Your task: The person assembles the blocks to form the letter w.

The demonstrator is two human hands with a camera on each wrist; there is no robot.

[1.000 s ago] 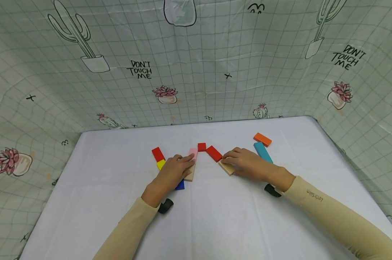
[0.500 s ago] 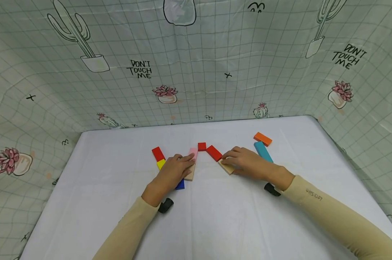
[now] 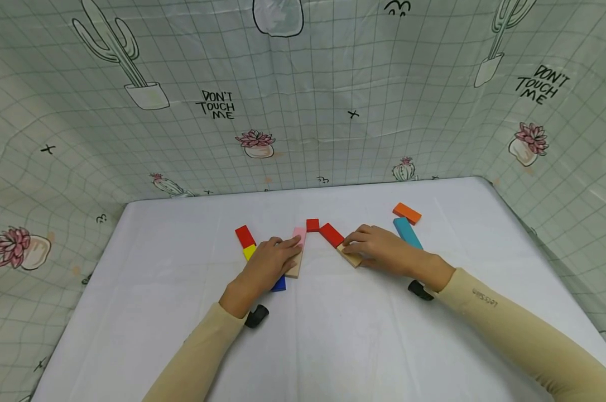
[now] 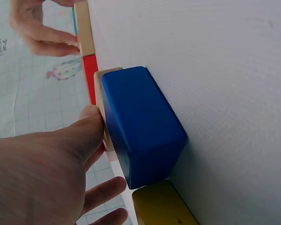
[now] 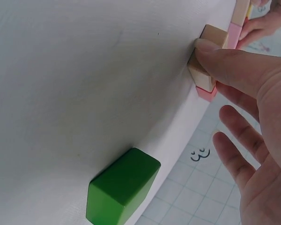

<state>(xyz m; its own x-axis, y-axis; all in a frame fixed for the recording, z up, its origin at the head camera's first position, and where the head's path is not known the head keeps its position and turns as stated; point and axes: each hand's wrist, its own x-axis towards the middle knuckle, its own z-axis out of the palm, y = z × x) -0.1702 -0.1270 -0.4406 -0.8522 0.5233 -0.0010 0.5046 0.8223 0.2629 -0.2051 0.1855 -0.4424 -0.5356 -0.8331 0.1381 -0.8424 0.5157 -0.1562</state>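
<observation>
My left hand (image 3: 267, 264) lays its fingers over a pink block (image 3: 299, 231), its thumb against the plain wooden block (image 3: 293, 272) joined to it. Close below that thumb, a blue block (image 4: 143, 117) meets a yellow block (image 4: 164, 204) in the left wrist view. With thumb and fingertips, my right hand (image 3: 385, 252) pinches another plain wooden block (image 3: 352, 259), end to end with a red block (image 3: 331, 234). A small red block (image 3: 312, 225) sits between the two slanting rows. The right wrist view shows a green block (image 5: 124, 183), which my right hand hides from the head view.
A turquoise block (image 3: 407, 233) and an orange block (image 3: 407, 213) lie beyond my right hand. Another red block (image 3: 245, 236) continues the line past the yellow one at left. A white cloth covers the table (image 3: 333, 346), and a printed grid curtain (image 3: 303, 84) surrounds its back and sides.
</observation>
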